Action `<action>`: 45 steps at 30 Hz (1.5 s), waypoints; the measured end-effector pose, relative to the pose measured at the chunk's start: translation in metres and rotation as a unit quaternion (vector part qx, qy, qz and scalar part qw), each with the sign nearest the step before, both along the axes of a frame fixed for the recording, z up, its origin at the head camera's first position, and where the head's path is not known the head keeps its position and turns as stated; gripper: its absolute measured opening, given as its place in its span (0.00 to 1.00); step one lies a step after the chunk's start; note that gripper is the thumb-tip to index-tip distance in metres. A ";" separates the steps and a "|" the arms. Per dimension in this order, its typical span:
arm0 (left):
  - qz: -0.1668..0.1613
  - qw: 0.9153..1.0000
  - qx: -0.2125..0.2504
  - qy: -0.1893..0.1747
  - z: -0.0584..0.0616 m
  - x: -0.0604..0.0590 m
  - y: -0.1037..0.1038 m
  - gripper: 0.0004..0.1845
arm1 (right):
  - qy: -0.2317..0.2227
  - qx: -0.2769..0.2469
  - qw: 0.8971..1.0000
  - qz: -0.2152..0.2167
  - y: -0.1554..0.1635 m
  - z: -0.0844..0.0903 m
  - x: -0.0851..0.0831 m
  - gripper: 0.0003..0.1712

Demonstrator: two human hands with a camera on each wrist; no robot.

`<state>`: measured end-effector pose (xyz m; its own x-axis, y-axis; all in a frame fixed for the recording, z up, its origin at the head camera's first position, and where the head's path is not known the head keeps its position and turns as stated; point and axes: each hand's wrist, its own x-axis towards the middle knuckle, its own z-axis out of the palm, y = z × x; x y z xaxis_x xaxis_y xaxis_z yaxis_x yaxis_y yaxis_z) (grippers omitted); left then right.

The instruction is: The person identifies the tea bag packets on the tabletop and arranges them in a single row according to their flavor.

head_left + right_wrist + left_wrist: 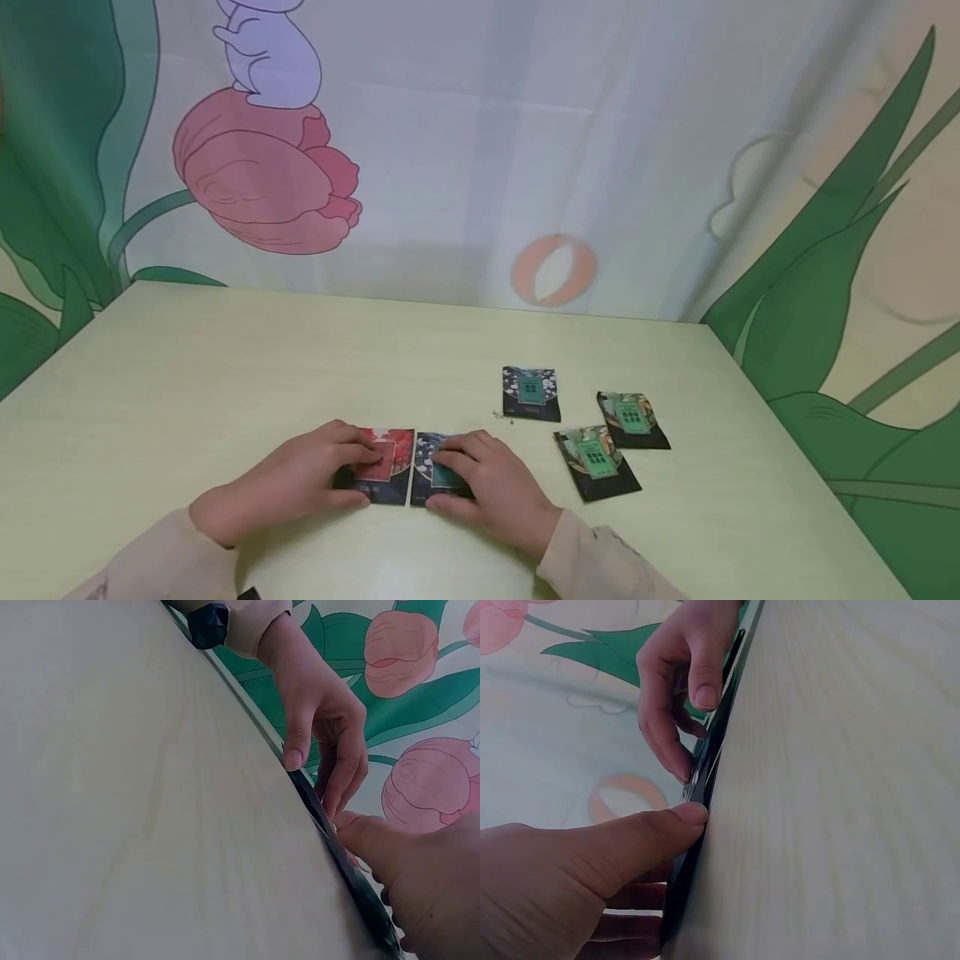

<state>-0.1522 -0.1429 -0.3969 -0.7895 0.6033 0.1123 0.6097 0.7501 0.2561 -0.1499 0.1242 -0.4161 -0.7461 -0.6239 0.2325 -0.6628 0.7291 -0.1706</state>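
Note:
Two flat packets lie side by side near the table's front edge. My left hand holds the red packet, fingers curled on its face and thumb at its near edge. My right hand holds the dark blue packet the same way. In the left wrist view my left hand's thumb presses the red packet's edge, with my right hand further along. The right wrist view shows my right hand on the dark packet's edge, and my left hand beyond it.
Three more dark packets with green labels lie to the right: one further back, two nearer the right edge. Tiny metal bits sit beside the back one. The pale table meets a printed curtain behind.

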 end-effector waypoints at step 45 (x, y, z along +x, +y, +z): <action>-0.001 1.000 -0.008 0.008 0.000 -0.001 0.001 0.26 | -0.113 0.022 0.978 -0.172 0.080 0.019 -0.080 0.31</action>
